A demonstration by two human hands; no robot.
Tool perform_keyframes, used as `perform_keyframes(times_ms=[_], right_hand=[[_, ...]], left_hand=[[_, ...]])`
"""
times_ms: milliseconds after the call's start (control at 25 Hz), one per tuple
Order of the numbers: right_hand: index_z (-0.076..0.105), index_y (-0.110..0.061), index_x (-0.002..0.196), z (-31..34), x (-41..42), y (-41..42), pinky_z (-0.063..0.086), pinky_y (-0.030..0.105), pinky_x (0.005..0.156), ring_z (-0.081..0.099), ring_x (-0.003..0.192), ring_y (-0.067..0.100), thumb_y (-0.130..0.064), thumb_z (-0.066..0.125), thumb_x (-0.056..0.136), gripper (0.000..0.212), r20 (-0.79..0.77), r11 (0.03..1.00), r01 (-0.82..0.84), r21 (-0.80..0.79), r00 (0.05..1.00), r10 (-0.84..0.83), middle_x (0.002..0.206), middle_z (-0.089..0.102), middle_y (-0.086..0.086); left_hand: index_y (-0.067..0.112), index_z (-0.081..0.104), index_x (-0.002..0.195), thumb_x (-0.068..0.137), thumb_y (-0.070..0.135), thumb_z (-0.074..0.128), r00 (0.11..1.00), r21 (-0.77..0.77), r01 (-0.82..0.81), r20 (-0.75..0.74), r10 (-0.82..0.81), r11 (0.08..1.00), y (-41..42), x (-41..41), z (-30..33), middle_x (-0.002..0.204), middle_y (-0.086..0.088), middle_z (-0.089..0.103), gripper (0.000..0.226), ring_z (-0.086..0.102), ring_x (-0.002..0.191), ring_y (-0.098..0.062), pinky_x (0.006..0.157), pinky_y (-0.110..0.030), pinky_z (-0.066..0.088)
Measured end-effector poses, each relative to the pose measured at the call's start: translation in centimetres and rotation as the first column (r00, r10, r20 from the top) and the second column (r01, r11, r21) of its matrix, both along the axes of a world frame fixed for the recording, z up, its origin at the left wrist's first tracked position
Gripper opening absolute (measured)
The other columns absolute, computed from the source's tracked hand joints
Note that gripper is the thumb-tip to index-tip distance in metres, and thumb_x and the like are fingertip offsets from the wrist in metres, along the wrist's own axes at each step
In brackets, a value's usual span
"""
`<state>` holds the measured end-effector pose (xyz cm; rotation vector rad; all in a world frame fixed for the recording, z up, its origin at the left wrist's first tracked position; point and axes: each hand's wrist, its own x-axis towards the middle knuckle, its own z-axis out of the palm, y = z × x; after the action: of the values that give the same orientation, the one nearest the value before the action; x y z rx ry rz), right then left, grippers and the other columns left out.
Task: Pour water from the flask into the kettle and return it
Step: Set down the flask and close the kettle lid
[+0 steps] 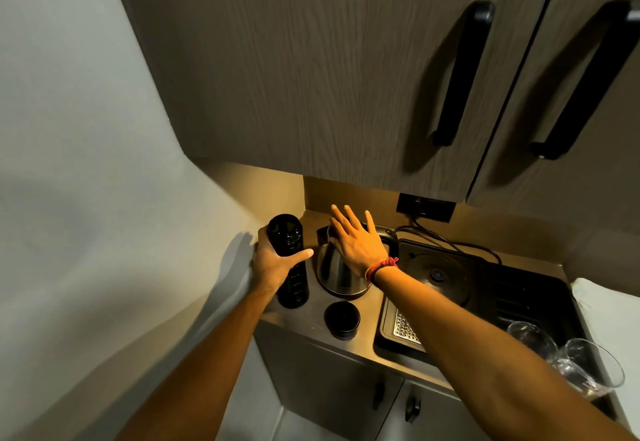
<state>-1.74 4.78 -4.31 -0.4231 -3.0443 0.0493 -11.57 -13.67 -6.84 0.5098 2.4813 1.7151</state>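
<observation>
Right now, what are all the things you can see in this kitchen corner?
flask: one, black, standing upright at the left end of the counter, cap off
cap: one, black, on the counter in front of the kettle
kettle: one, shiny steel with black top, beside the flask
counter: one, brownish, below the cupboards
stove: one, black, right of the kettle
glasses: two, clear, at the right edge
socket: one, black, on the back wall, cord plugged in
cupboard handles: two, black, overhead doors
left hand: one, grip closed around the flask
right hand: one, fingers spread over the kettle top, red band at the wrist
</observation>
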Motion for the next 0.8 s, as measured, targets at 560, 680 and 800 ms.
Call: perform_keyframes(times_ms=[560,680,800], right_hand=[[0.034,-0.021,0.142,-7.5,6.3,-5.7,0.056,0.039,0.084,0.050,0.109,0.024,-0.057,0.039,0.094,0.061,0.066,0.978,-0.192,-0.076,0.978,0.197,0.133,0.044,0.007],[0.043,-0.018,0.133,-2.5,4.0,-5.8,0.056,0.036,0.079,0.049,0.100,0.019,-0.058,0.037,0.094,0.057,-0.295,0.980,-0.182,-0.083,0.944,0.150,0.120,0.047,0.004],[0.037,-0.023,0.140,3.6,1.5,-6.2,0.056,0.039,0.088,0.051,0.111,0.026,-0.061,0.035,0.095,0.059,-0.442,0.975,-0.200,-0.096,0.886,0.138,0.127,0.047,0.011]], left_hand=[[0.012,0.043,0.135,0.060,0.020,0.094,0.993,-0.112,0.119,0.002,-0.120,0.987,-2.5,1.3,-0.8,0.120,-0.009,0.065,0.091,0.063,0.110,-0.026,0.084,-0.025,0.048],[0.013,0.044,0.134,0.061,0.023,0.094,0.991,-0.096,0.129,-0.014,-0.131,0.987,-2.8,1.3,-0.1,0.121,-0.006,0.065,0.089,0.062,0.110,-0.023,0.079,-0.014,0.044],[0.020,0.042,0.135,0.066,0.031,0.091,0.979,-0.048,0.202,-0.029,-0.204,0.978,-3.4,1.4,1.0,0.120,0.005,0.062,0.085,0.059,0.108,-0.015,0.078,-0.014,0.049]])
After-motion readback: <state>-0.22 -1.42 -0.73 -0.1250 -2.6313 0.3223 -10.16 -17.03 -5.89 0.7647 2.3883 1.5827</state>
